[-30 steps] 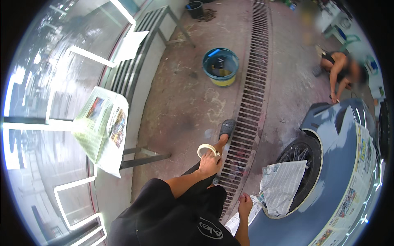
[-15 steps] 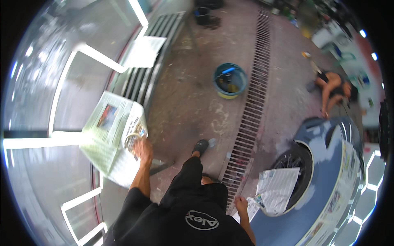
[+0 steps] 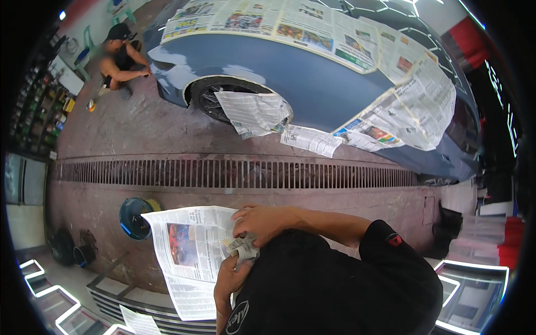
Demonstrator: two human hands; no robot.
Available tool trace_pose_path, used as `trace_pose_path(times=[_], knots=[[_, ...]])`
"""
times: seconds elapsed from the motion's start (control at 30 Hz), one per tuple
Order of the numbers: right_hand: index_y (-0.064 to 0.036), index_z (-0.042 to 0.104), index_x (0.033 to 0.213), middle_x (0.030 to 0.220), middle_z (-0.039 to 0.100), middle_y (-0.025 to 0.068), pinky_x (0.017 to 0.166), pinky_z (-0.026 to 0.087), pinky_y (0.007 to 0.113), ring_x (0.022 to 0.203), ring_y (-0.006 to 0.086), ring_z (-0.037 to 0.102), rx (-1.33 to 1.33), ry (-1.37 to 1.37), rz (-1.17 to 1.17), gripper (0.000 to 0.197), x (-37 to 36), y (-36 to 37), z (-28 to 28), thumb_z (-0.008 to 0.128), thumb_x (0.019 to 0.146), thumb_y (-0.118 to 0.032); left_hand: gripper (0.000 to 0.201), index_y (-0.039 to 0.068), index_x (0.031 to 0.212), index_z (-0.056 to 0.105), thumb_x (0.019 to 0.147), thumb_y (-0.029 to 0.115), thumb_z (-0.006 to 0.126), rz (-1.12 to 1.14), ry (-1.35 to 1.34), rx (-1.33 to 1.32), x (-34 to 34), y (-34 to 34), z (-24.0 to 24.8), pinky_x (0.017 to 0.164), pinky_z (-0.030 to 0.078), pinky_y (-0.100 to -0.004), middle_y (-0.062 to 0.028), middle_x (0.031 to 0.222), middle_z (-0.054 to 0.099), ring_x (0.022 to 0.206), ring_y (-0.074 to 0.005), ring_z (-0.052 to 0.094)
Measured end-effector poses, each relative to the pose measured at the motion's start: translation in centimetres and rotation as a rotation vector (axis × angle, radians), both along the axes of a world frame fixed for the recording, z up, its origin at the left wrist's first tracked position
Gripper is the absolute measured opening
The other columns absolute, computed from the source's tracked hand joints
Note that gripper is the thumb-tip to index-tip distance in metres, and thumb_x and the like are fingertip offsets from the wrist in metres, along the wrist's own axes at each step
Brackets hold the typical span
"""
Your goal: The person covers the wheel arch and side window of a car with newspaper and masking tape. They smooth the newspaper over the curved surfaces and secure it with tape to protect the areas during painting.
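Note:
A wide newspaper sheet (image 3: 190, 245) with a colour photo hangs before my black shirt, its far left corner spread out. My left hand (image 3: 230, 277) is closed at the sheet's near side, around a pale, rounded roll (image 3: 243, 249) that looks like masking tape; fingers and paper partly hide it. Above it my right hand (image 3: 254, 222) bends over the sheet's right edge, fingertips pinching the paper beside the roll. Across the floor stands a grey-blue car (image 3: 329, 84), its upper body masked with taped newspaper (image 3: 310, 30). Another newspaper piece (image 3: 254, 113) partly covers its wheel (image 3: 206, 100).
A long floor grate (image 3: 240, 174) runs between me and the car. A blue bucket (image 3: 134, 218) stands left of the sheet. A slatted metal bench (image 3: 111, 304) is at the lower left, with loose paper (image 3: 139, 321). A person (image 3: 118, 58) crouches by the car's far-left end.
My view has swung right to face the car. The newspaper has come off the bench with my left hand, and my right hand has joined it at the sheet.

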State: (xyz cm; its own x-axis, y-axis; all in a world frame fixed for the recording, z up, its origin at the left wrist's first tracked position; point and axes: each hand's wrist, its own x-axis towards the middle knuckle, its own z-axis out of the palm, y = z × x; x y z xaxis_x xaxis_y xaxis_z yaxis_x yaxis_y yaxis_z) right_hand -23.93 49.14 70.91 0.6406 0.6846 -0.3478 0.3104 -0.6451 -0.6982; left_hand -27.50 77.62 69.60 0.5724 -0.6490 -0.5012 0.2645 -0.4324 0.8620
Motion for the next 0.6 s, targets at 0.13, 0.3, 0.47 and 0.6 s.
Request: trace_pose_path(times=[0.13,0.3,0.47,0.6], knots=[[-0.0087,0.076,0.142,0.138,0.077,0.0189,0.122,0.047,0.055,0.140,0.0436,0.062,0.278,-0.074,-0.490,0.055,-10.4,-7.9,-2.0,0.086,0.088,-0.019,0.038,-0.001,0.135,0.078,0.102,0.018,0.076,-0.379,-0.092,0.031,-0.7,-4.9,1.5,0.101,0.059,-0.0418,-0.0186,0.120,0.084,0.112,-0.0282,0.080],[-0.0049,0.082,0.127,0.117,0.080,0.0218,0.099,0.057,0.053,0.107,0.0448,0.075,0.443,-0.008,-0.820,0.036,-23.1,-16.2,-4.8,0.084,0.093,-0.019,0.030,0.001,0.125,0.081,0.101,0.020,0.081,-0.419,-0.255,0.099,-4.7,-17.2,4.6,0.100,0.059,-0.0409,-0.0182,0.122,0.083,0.111,-0.0288,0.080],[-0.0106,0.083,0.124,0.117,0.082,0.0087,0.110,0.043,0.048,0.114,0.0334,0.072,0.447,-0.024,-1.000,0.035,-35.3,-23.6,-4.9,0.088,0.097,-0.031,0.019,0.000,0.113,0.082,0.104,0.017,0.082,-0.679,-0.526,0.011,-11.1,-30.5,6.6,0.087,0.057,-0.0454,-0.0181,0.107,0.078,0.095,-0.0366,0.075],[-0.0147,0.085,0.121,0.121,0.082,0.0019,0.114,0.037,0.049,0.127,0.0255,0.068,0.385,-0.037,-1.081,0.037,-44.8,-28.5,-5.9,0.093,0.093,-0.036,0.018,0.002,0.107,0.082,0.099,0.017,0.087,-0.942,-0.586,-0.174,-14.5,-38.4,11.1,0.091,0.057,-0.0472,-0.0167,0.116,0.078,0.105,-0.0388,0.072]])
